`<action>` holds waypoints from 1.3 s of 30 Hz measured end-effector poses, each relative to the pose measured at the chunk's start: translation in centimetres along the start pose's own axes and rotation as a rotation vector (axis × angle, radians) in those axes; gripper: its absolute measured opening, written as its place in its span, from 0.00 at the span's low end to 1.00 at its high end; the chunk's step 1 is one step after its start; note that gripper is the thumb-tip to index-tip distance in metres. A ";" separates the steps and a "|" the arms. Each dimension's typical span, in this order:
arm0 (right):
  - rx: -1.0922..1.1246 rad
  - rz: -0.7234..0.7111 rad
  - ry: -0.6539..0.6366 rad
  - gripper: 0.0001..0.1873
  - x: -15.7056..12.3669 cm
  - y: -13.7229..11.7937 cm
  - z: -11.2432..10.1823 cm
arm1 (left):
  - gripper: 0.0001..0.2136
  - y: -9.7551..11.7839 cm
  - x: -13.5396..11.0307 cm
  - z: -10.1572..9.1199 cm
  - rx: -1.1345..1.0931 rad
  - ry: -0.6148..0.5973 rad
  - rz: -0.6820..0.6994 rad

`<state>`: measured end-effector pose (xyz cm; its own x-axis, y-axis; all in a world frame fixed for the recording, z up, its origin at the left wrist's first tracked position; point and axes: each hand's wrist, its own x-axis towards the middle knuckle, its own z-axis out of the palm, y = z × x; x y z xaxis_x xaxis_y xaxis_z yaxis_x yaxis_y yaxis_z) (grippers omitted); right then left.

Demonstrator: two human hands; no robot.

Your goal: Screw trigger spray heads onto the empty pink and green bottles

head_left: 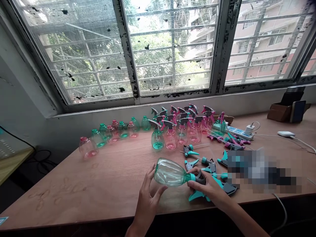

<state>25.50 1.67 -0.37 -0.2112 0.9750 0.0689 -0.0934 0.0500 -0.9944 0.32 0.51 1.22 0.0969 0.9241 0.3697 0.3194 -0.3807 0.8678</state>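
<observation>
l hand (147, 200) on bottle (170, 172), wood table (98, 184)

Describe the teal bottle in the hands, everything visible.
The teal bottle is clear tinted plastic, rounded, apparently empty. It is held sideways over the wooden table, base left, neck right. A teal-and-grey trigger head sits at its neck. The left hand cups its base; the right hand grips the neck and trigger head.

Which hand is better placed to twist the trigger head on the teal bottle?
Right. The right hand sits on the trigger head at the neck of the teal bottle; the left hand cradles the bottle's body, so it likely suits steadying.
</observation>
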 end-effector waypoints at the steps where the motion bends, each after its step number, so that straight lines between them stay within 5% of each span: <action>1: 0.026 0.008 -0.001 0.23 0.0 0.1 0.0 | 0.23 -0.1 0.1 0.0 0.011 0.009 0.019; 8: -0.009 -0.041 0.004 0.22 -0.2 0.0 0.0 | 0.24 0.1 0.2 0.0 -0.125 -0.061 -0.057; 16: 0.063 0.001 0.023 0.22 -0.1 0.0 0.0 | 0.22 -0.6 -0.1 0.1 -0.087 0.049 0.023; 39: 0.047 -0.035 0.003 0.23 -0.1 -0.3 0.2 | 0.17 0.4 -0.2 -0.1 -0.089 0.065 -0.002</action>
<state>25.36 1.47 -0.03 -0.2038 0.9736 0.1031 -0.1466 0.0738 -0.9864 0.32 0.17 1.51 0.0342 0.9216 0.3866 0.2344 -0.3834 0.8933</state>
